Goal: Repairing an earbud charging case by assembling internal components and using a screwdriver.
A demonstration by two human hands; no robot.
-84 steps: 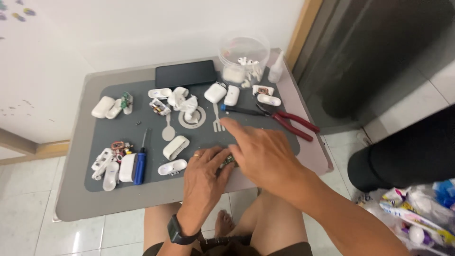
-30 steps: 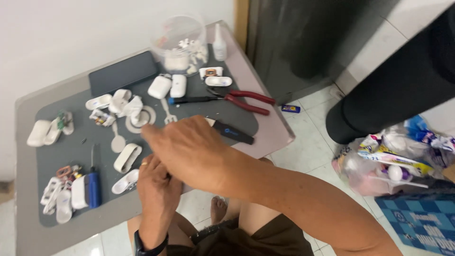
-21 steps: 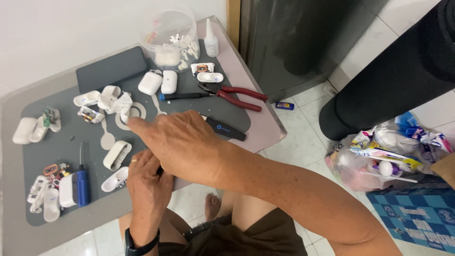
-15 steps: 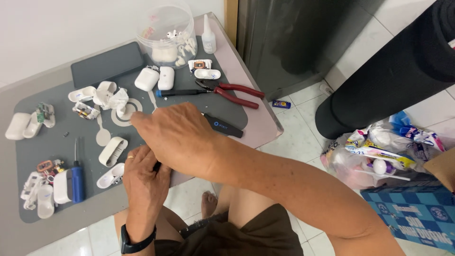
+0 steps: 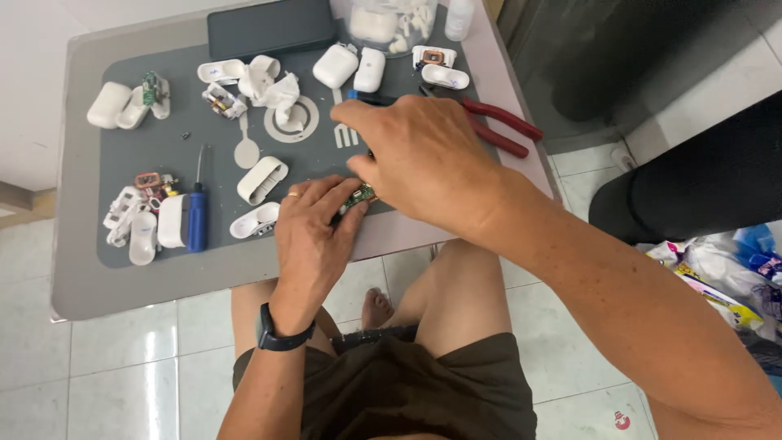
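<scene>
Left hand (image 5: 314, 236) pinches small green circuit board (image 5: 357, 196) on grey mat (image 5: 163, 147). Right hand (image 5: 423, 159) at its 1 o'clock, curled over board; grip hidden, cannot tell.

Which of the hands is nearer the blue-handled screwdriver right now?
Left. The left hand rests at the mat's near edge, a short way to the right of the blue-handled screwdriver; the right hand lies farther right, beyond it.
</scene>
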